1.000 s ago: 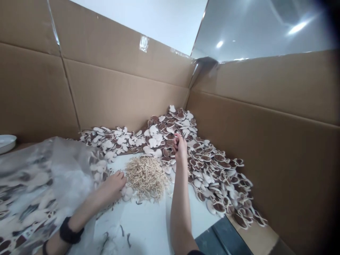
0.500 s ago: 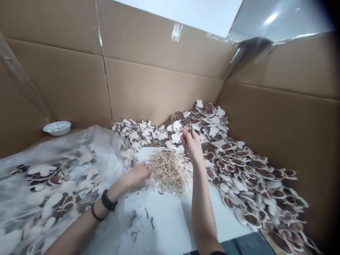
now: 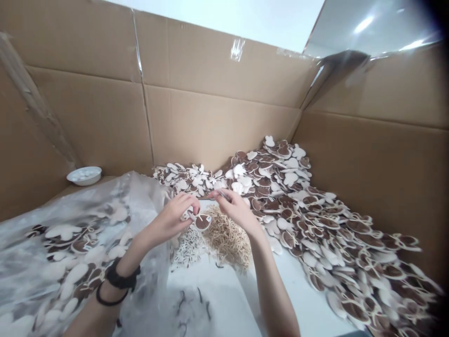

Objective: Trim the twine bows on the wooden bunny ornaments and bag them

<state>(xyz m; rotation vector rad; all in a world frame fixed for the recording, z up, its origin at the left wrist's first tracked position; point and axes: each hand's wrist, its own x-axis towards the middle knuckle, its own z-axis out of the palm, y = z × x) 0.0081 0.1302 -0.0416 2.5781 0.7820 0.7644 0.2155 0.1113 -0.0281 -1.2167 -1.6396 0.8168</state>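
Observation:
My left hand point(image 3: 171, 219) is raised over the white work surface, its fingertips pinching a small brown-and-white felt-like cut-out point(image 3: 202, 223) with a cream string bow and a tiny white label. Close by on the right, my right hand point(image 3: 235, 208) is closed around a thin, dark, metallic-looking tool point(image 3: 224, 195) whose kind I cannot make out. Its fingertips are near the cut-out, apparently not touching it. Below the hands lie a heap of cut cream strings point(image 3: 229, 236) and a spread of small white bits point(image 3: 189, 245).
Many similar brown-and-white cut-outs point(image 3: 315, 224) are heaped along the back and right. Clear plastic sheeting point(image 3: 140, 201) with more cut-outs stands at left. Behind it is a white bowl point(image 3: 84, 176). Tall cardboard walls point(image 3: 217, 121) enclose the surface. Dark scraps point(image 3: 207, 310) lie in front.
My left hand has risen from beside the string heap and now shows a cut-out in its fingers. My right hand has come left and down towards it. The view has shifted slightly.

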